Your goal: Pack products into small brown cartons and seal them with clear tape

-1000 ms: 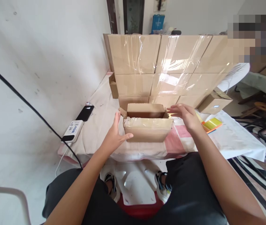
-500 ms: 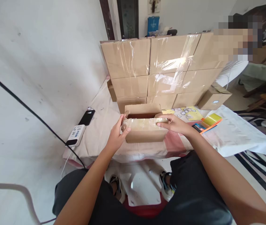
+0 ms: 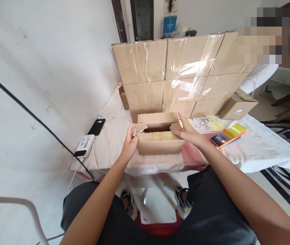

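Our left grip (image 3: 129,144) and right grip (image 3: 189,132) touch the carton (image 3: 160,148), whether clamped we cannot tell; pressing unevenly could tear its ragged near flap (image 3: 157,136).

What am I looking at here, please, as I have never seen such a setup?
There is no machine: a person works bare-handed, seen from a camera worn on the head. The right hand, thumb and fingers spread, touches the right end of an open cardboard box; the left hand is at its left end, but whether its grip is firm is unclear. On the cloth-covered table are a black phone, a white device and a roll of tape, with stacked boxes behind.
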### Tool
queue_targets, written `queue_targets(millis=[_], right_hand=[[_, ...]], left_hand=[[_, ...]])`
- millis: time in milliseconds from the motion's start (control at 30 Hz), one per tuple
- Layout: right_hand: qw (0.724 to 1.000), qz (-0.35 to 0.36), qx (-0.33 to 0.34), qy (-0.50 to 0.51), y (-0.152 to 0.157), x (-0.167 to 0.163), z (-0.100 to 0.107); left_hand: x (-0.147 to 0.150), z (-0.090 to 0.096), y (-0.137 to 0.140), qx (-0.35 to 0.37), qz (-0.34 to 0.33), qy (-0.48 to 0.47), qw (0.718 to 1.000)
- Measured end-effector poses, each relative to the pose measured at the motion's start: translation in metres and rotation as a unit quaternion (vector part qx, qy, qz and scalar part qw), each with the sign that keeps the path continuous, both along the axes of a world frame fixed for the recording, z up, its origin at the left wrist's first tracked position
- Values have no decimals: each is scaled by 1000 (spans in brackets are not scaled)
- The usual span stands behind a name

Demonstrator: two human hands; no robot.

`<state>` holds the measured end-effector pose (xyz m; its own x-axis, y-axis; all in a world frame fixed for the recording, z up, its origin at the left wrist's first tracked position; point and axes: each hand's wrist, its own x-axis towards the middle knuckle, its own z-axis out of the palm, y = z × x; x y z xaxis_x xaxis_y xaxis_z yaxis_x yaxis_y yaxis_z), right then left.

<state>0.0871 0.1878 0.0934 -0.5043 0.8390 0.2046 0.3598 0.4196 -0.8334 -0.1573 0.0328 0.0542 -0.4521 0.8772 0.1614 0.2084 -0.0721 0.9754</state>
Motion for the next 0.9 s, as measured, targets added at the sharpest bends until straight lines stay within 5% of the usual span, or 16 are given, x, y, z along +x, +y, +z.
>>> queue_targets(millis=[100,233,367,533,733,900], right_hand=[[992,-13,-37,118,9,-7,-7],[985,45,71,150,15,2,7],[978,94,185,26,10,13,18],[984,49,169,30,5,22,10],[964,-177,177,89,30,70,2],[842,-494,188,107,70,145,-18]], left_hand=[[-2,2,5,-5,7,8,1000],[-5,7,6,23,39,156,987],[-3,18,3,33,-5,415,909],[11,35,0,-10,-20,553,833],[22,39,1,-36,-22,599,799],[26,40,-1,-15,-10,612,790]])
